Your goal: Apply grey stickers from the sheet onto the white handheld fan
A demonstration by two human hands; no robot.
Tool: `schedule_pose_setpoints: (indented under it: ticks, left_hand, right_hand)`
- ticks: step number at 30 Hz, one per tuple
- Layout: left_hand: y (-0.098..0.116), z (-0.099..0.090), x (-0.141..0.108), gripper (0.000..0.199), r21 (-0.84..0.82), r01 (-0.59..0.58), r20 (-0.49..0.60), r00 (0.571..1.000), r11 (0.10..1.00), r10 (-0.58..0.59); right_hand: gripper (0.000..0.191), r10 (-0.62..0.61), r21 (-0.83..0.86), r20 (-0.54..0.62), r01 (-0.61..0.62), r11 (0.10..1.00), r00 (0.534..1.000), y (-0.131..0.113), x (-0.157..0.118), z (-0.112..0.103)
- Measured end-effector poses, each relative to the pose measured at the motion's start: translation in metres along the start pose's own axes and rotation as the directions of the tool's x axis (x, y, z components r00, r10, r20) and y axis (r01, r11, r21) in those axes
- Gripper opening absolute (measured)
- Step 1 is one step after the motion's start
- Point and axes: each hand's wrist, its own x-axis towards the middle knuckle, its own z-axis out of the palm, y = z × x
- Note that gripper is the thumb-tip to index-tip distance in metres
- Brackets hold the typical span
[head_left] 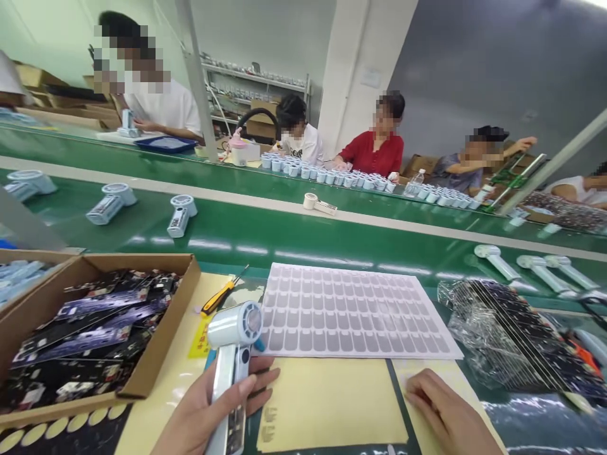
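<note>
A light blue handheld fan [228, 373] stands tilted in my left hand [208, 404], its round head up and my fingers wrapped round the handle. My right hand [443, 411] rests at the lower right over yellow paper, fingers curled together; whatever they may hold is too small to make out. Between the hands lies a yellow sheet [332, 404]. Beyond it is a white sheet of grey stickers [351, 309] in rows. A yellow and black screwdriver [224, 294] lies behind the fan.
A cardboard box [165, 341] of circuit boards stands at left. Bagged circuit boards [516, 335] lie at right. Across runs a green conveyor [256, 227] with several fans and one white fan [320, 203]. Several people sit beyond it, near rows of light blue parts [327, 175].
</note>
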Motion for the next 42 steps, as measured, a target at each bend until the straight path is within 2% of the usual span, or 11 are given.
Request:
schedule_pose_setpoints:
  ticks: [3, 7, 11, 15, 21, 27, 29, 32, 36, 39, 42]
  left_hand:
    - [0.004, 0.007, -0.002, 0.042, -0.030, 0.025, -0.031, 0.999, 0.999, -0.026]
    - [0.008, 0.005, 0.001, 0.043, -0.039, 0.054, 0.018, 0.998, 0.998, -0.053]
    - [0.006, 0.000, 0.006, 0.052, 0.031, 0.051, 0.078, 0.995, 0.998, -0.054]
    - [0.000, -0.002, 0.006, 0.057, 0.056, 0.089, 0.061, 0.994, 0.994, -0.093]
    - [-0.009, -0.006, 0.008, 0.067, -0.081, 0.132, 0.067, 0.990, 0.988, -0.126]
    - [-0.009, -0.006, 0.010, 0.060, -0.068, 0.129, 0.064, 0.990, 0.989, -0.124]
    - [-0.009, -0.007, 0.011, 0.058, -0.061, 0.121, 0.057, 0.991, 0.991, -0.117]
    - [-0.008, -0.005, 0.011, 0.051, -0.052, 0.132, 0.047, 0.990, 0.990, -0.130]
    - [-0.002, 0.009, 0.006, 0.049, -0.038, 0.103, 0.094, 0.991, 0.994, -0.099]
    - [0.002, 0.023, 0.002, 0.061, -0.007, 0.039, 0.106, 0.994, 0.999, -0.038]
    - [0.002, 0.031, 0.004, 0.062, -0.048, 0.024, -0.079, 0.996, 0.999, -0.027]
  right_hand:
    - [0.029, 0.040, 0.012, -0.043, -0.040, 0.999, 0.998, -0.007, -0.004, -0.006]
    - [0.034, 0.204, 0.309, -0.164, -0.146, 0.940, 0.965, -0.041, -0.003, -0.007]
    - [0.037, 0.156, 0.583, 0.019, -0.138, 0.801, 0.988, -0.102, 0.016, 0.023]
    - [0.014, 0.068, 0.557, 0.292, -0.227, 0.799, 0.954, -0.157, 0.039, 0.059]
    - [0.009, -0.101, 0.555, 0.109, 0.024, 0.831, 0.989, -0.185, 0.049, 0.091]
    - [0.012, -0.173, 0.272, -0.014, 0.171, 0.947, 0.985, -0.185, 0.051, 0.115]
    - [0.014, -0.175, 0.397, -0.002, 0.162, 0.904, 0.985, -0.182, 0.052, 0.112]
    - [0.010, -0.145, 0.649, 0.146, 0.016, 0.760, 0.979, -0.180, 0.054, 0.094]
    - [0.009, -0.204, 0.766, 0.229, -0.047, 0.641, 0.952, -0.192, 0.055, 0.059]
    - [0.007, -0.253, 0.748, 0.209, 0.012, 0.663, 0.945, -0.209, 0.058, 0.037]
    - [0.009, -0.233, 0.668, 0.244, 0.011, 0.744, 0.941, -0.223, 0.063, 0.023]
